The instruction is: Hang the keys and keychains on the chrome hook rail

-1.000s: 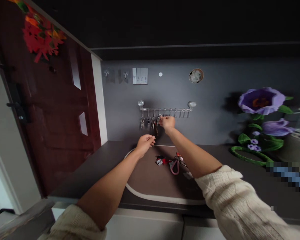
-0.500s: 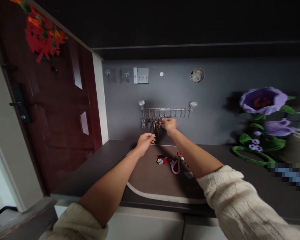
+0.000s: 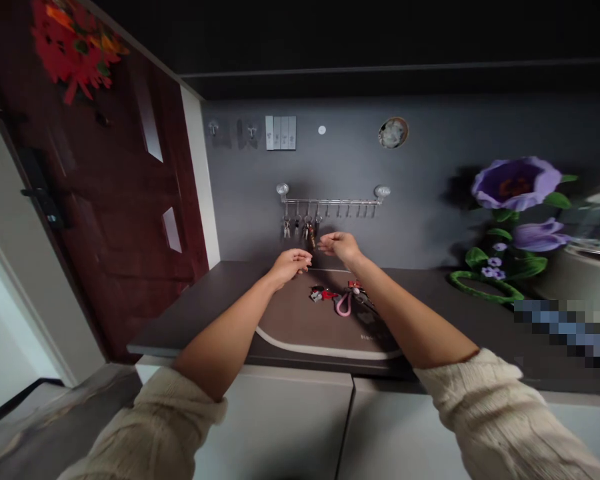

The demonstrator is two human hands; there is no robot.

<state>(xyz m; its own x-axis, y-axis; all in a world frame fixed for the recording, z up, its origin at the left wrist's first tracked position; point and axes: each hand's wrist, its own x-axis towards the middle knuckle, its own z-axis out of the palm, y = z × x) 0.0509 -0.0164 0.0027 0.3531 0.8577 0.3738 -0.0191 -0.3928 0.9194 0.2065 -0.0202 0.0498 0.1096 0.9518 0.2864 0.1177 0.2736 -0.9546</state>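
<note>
A clear hook rail (image 3: 333, 201) is fixed to the grey wall. Bunches of keys (image 3: 307, 230) hang from its left hooks. Just below and right of these keys is my right hand (image 3: 341, 247), its fingers apart and nothing seen in them. My left hand (image 3: 289, 265) hovers lower, over the back of the brown mat (image 3: 300, 327), fingers loosely extended and holding nothing visible. On the mat lie a small red and silver key bunch (image 3: 322, 294) and another bunch with a pink strap loop (image 3: 344, 305), partly behind my right forearm.
A purple artificial flower (image 3: 517, 185) and a large pale pot (image 3: 575, 267) stand on the right of the dark counter (image 3: 425, 293). Left is a dark red door (image 3: 125, 200). An overhanging dark shelf (image 3: 380, 69) runs above; white cabinet doors (image 3: 280, 413) are below.
My right hand has come away from the keys at the fourth hook, leaving them hanging there. My left hand's fingers have loosened. The whole view has tilted slightly downward.
</note>
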